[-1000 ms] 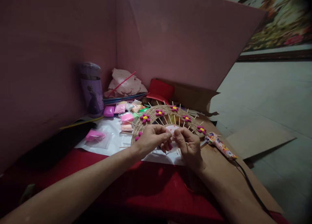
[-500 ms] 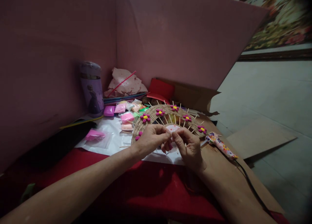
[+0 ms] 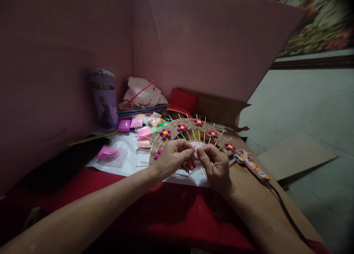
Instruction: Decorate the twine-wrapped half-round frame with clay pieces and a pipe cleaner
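Observation:
A round piece woven of jute cord (image 3: 177, 127) lies on the table, with wooden sticks fanning out of it and several magenta clay flowers with yellow centres (image 3: 165, 133) on its rim. My left hand (image 3: 173, 157) and my right hand (image 3: 215, 167) meet fingertip to fingertip over its near middle. Both are closed in a pinch on something small that I cannot make out. A white dotted centre (image 3: 197, 145) shows just behind the fingers.
Small bags of coloured clay (image 3: 143, 133) lie on white plastic sheet (image 3: 129, 150) to the left. A purple bottle (image 3: 105, 99) stands at the back left. A patterned glue gun (image 3: 250, 164) with a black cord lies at the right. Pink board walls (image 3: 193, 44) enclose the table.
Both hands stay pinched together over the woven piece; the fingers have shifted only slightly.

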`<state>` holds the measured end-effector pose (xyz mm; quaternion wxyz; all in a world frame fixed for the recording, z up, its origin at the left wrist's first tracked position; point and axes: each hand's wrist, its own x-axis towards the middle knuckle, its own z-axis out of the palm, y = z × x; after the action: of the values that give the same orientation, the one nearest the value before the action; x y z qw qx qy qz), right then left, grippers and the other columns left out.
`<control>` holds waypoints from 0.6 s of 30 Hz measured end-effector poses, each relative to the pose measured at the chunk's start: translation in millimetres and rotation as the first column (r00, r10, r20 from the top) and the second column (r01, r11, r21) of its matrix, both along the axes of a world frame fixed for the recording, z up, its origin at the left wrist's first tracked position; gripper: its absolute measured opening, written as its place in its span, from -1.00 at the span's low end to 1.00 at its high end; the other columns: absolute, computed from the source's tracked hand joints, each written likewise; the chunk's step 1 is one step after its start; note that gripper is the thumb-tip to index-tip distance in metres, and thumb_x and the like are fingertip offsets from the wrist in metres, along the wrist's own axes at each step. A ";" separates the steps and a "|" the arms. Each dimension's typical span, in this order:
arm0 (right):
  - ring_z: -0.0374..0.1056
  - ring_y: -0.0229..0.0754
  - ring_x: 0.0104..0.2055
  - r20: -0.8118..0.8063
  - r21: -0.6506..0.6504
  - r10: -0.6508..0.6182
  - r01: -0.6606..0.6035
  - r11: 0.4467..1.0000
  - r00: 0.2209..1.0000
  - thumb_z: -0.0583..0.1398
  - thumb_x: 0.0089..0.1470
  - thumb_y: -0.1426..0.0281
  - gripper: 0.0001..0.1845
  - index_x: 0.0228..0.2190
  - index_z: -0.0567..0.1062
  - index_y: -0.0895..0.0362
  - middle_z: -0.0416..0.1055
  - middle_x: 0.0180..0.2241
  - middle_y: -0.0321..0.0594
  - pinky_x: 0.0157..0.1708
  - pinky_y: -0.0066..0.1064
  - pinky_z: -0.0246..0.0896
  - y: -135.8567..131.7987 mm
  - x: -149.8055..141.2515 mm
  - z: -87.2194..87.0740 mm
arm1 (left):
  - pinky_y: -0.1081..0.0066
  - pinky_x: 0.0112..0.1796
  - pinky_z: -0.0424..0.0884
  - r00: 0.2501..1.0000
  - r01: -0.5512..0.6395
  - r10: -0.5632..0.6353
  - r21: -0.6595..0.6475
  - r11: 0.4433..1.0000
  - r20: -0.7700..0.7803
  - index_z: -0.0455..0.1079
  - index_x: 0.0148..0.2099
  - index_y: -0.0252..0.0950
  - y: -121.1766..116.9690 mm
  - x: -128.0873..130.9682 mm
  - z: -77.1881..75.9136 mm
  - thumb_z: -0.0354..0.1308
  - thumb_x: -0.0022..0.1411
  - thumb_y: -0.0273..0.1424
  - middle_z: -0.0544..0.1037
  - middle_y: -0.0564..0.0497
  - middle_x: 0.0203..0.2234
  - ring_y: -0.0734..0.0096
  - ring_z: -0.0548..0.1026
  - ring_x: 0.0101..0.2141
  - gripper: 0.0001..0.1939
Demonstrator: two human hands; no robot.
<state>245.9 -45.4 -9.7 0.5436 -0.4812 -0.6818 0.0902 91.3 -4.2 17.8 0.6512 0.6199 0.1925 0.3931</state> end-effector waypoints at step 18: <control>0.24 -0.27 -0.56 0.011 -0.029 0.058 -0.058 0.998 0.998 0.13 0.14 0.25 -0.74 -0.52 0.37 0.12 0.31 -0.57 -0.29 -0.55 -0.43 0.16 -0.9 -1.5 0.1 | 0.53 -0.66 0.31 1.000 -0.030 0.030 0.012 0.999 0.001 0.32 -0.39 -0.40 -0.4 0.6 0.9 0.16 0.04 -0.35 0.45 0.03 -0.69 0.54 0.38 -0.70 -0.82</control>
<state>244.4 -46.2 -9.6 0.5298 -0.4697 -0.6971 0.1130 91.9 -4.7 18.7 0.6418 0.6207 0.1992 0.4040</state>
